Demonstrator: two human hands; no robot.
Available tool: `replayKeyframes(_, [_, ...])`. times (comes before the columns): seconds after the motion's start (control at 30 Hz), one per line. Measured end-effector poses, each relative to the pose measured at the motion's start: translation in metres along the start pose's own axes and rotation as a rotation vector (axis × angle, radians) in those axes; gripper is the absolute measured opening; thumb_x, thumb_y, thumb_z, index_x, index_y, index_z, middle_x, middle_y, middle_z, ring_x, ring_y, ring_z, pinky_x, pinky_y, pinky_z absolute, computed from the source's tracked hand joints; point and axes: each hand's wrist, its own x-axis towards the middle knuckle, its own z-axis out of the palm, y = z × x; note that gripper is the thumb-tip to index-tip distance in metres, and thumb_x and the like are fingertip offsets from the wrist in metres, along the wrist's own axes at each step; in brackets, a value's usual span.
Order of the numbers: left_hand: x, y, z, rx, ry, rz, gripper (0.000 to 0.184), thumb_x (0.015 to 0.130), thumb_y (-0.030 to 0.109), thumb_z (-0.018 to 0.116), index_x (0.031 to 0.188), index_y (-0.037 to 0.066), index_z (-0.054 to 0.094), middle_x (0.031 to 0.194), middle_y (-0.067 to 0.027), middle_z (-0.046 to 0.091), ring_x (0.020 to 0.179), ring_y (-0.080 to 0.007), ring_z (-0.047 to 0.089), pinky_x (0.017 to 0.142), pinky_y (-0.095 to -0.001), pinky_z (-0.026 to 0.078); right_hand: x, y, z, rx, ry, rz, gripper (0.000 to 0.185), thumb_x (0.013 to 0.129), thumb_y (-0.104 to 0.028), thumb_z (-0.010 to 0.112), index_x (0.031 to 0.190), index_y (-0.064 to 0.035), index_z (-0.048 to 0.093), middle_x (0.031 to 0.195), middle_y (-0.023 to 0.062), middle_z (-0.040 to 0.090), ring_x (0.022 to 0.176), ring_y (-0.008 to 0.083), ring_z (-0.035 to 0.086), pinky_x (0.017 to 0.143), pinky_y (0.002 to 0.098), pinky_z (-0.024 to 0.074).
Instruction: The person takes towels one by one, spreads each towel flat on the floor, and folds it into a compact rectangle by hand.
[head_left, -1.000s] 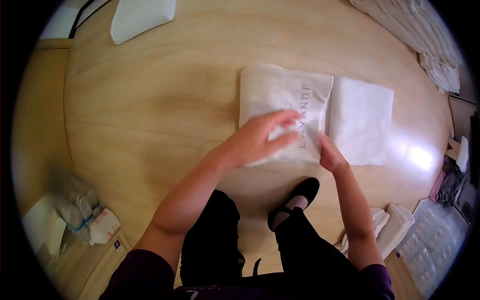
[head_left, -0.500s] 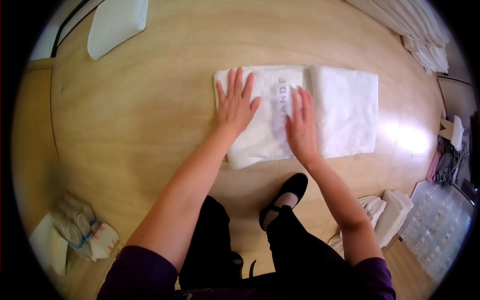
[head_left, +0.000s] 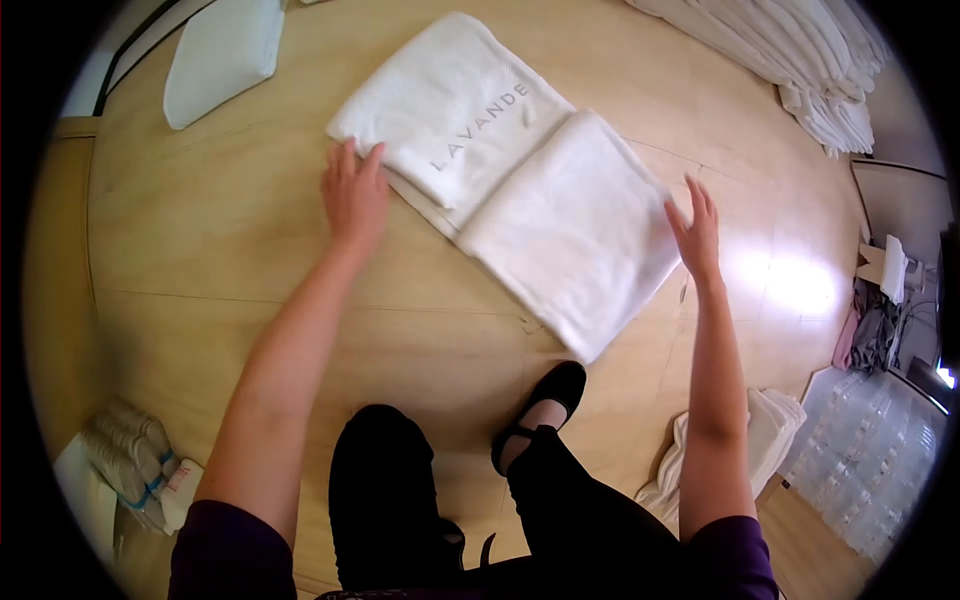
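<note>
A white folded cloth lies turned at an angle on the wooden floor, with the grey letters LAVANDE on its upper left part. At its left corner is my left hand, fingers spread, the fingertips at the cloth's edge. My right hand is beside the right corner, thumb apart from the fingers, which are slightly blurred. Neither hand has anything gripped. Whether the right thumb touches the cloth, I cannot tell.
Another folded white cloth lies at the upper left. White fabric is heaped at the upper right. Bundled items stand at the lower left. Folded white cloths and clear plastic packs are at the lower right.
The lettered cloth has turned, its left part now farther up and its right part nearer my feet. My hands have moved apart, from on top of it to its two ends.
</note>
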Motion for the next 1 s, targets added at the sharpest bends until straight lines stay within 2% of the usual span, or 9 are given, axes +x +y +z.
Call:
replayKeyframes(0.1, [-0.007,0.045,-0.009,-0.487,-0.227,-0.247,0.022,0.085,0.024,0.053,0.1,0.008,0.054,0.099,-0.0116,0.056,0.087,-0.0305,0.054,0.075,-0.0393,0.044,-0.032,0.028,0.01,0.479,-0.448,0.413,0.044,0.082,-0.029,0.064,0.114,0.0004,0.054,0.085,0.0051,0.06,0.078,0.0115,0.055,0.074,0.0256,0.0439])
replayKeyframes(0.13, [-0.011,0.056,-0.013,-0.622,-0.496,-0.334,0.032,0.086,0.034,0.051,0.099,0.005,0.053,0.093,-0.0145,0.058,0.084,-0.0328,0.056,0.073,-0.041,0.045,-0.037,0.017,0.01,0.525,-0.5,0.455,0.043,0.083,-0.031,0.063,0.11,0.0019,0.057,0.087,0.0054,0.06,0.079,0.0117,0.053,0.073,0.0249,0.043])
replayKeyframes(0.27, [-0.019,0.061,-0.003,-0.565,-0.611,-0.387,0.048,0.086,0.041,0.053,0.105,-0.004,0.053,0.094,-0.0198,0.06,0.088,-0.0273,0.057,0.078,-0.0336,0.044,-0.046,0.01,0.002,0.565,-0.539,0.479,0.041,0.084,-0.032,0.06,0.102,0.0043,0.057,0.082,0.0045,0.056,0.078,0.0109,0.049,0.072,0.0247,0.0415])
replayKeyframes(0.4, [-0.021,0.058,-0.017,-1.225,-0.659,-0.387,0.068,0.081,0.055,0.052,0.11,-0.007,0.051,0.103,-0.0234,0.059,0.098,-0.0322,0.056,0.082,-0.0374,0.042,-0.049,-0.005,-0.029,0.686,-0.52,0.477,0.035,0.085,-0.03,0.059,0.093,0.003,0.057,0.08,0.0032,0.054,0.078,0.01,0.047,0.071,0.0252,0.0405])
replayKeyframes(0.57, [-0.045,0.069,0.006,-0.643,-0.581,-0.385,0.055,0.084,0.048,0.052,0.107,-0.002,0.053,0.098,-0.0182,0.061,0.093,-0.0301,0.057,0.08,-0.0369,0.044,-0.092,0.03,0.023,0.655,-0.256,0.594,0.03,0.085,-0.029,0.059,0.09,0.0006,0.057,0.065,-0.0009,0.047,0.058,0.0065,0.04,0.052,0.0223,0.0336])
replayKeyframes(0.67, [-0.031,0.07,-0.019,-0.45,-0.394,-0.156,0.045,0.087,0.041,0.05,0.103,0.0,0.055,0.094,-0.0149,0.061,0.087,-0.0263,0.059,0.077,-0.0348,0.046,-0.115,0.033,0.044,0.476,0.079,0.56,0.036,0.084,-0.034,0.061,0.096,-0.0012,0.054,0.072,0.0006,0.052,0.058,0.0073,0.043,0.05,0.0216,0.0355])
replayKeyframes(0.7, [-0.024,0.066,-0.025,-0.375,-0.27,-0.044,0.042,0.089,0.039,0.049,0.102,0.0,0.055,0.093,-0.0138,0.061,0.086,-0.0248,0.06,0.077,-0.034,0.046,-0.119,0.004,0.038,0.694,0.145,0.822,0.038,0.084,-0.036,0.06,0.101,-0.0028,0.051,0.073,0.0003,0.053,0.059,0.0074,0.044,0.049,0.0216,0.0368])
replayKeyframes(0.87, [0.026,0.03,-0.023,-1.571,-0.412,-0.594,0.036,0.094,0.032,0.037,0.113,0.005,0.051,0.109,-0.009,0.057,0.105,-0.0193,0.053,0.088,-0.0321,0.041,-0.156,-0.059,0.024,1.317,-0.344,1.336,0.046,0.084,-0.043,0.058,0.12,-0.0197,0.042,0.106,0.0002,0.054,0.088,0.0146,0.054,0.068,0.0321,0.0466])
replayKeyframes(1.0, [0.018,0.017,0.006,-1.841,-0.484,-0.898,0.042,0.095,0.035,0.032,0.124,0.007,0.043,0.12,-0.0106,0.053,0.114,-0.0203,0.048,0.096,-0.0307,0.035,-0.12,-0.137,-0.021,1.452,0.109,0.968,0.05,0.089,-0.023,0.054,0.129,-0.0032,0.033,0.12,0.009,0.049,0.107,0.02,0.05,0.088,0.0341,0.0439])
